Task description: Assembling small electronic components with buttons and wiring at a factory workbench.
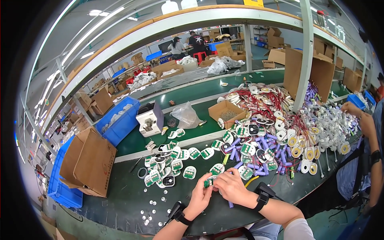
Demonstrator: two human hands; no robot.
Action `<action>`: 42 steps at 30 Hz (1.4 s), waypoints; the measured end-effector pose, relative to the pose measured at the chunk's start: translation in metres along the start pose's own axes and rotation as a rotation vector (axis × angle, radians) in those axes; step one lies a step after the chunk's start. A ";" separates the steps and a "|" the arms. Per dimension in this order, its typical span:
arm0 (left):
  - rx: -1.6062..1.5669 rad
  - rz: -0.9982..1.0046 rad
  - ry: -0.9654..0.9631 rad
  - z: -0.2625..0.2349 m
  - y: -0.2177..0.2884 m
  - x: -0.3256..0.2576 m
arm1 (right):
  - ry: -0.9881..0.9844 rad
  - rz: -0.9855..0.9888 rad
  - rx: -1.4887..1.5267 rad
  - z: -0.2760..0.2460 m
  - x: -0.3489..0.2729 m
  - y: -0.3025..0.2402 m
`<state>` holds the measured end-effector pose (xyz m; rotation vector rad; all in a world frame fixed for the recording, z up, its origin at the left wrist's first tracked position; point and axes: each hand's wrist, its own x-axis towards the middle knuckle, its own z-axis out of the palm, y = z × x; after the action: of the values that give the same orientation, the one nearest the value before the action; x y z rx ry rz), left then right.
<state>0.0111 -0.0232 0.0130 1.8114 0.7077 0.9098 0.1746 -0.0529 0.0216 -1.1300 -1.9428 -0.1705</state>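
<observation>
Over the front of the dark green bench, my left hand [201,193] grips a small green circuit board [208,183] by its edge. My right hand [233,186] meets it from the other side, fingers pinched together at the board; whatever lies between those fingertips is hidden. Below the right hand the end of a purple cylindrical cell [231,204] shows. Left of my hands spreads a pile of white rounded housings with green boards [176,164]. To the right, purple battery cells [262,142] lie heaped with more housings, and a yellow strip [251,181] sits beside my right wrist.
Small white discs [147,218] are scattered at front left, near a black ring [142,173]. Behind stand an open carton of small parts [227,114], a clear bag [186,116] and blue bins [118,121]. A co-worker's arm [370,136] reaches in at right.
</observation>
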 end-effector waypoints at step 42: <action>-0.262 0.001 0.194 0.010 -0.006 0.002 | 0.169 -0.007 -0.010 0.015 0.006 -0.011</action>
<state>0.0201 -0.0247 0.0054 1.5065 0.6732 1.1346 0.1555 -0.0486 0.0197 -1.0804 -1.7981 -0.2709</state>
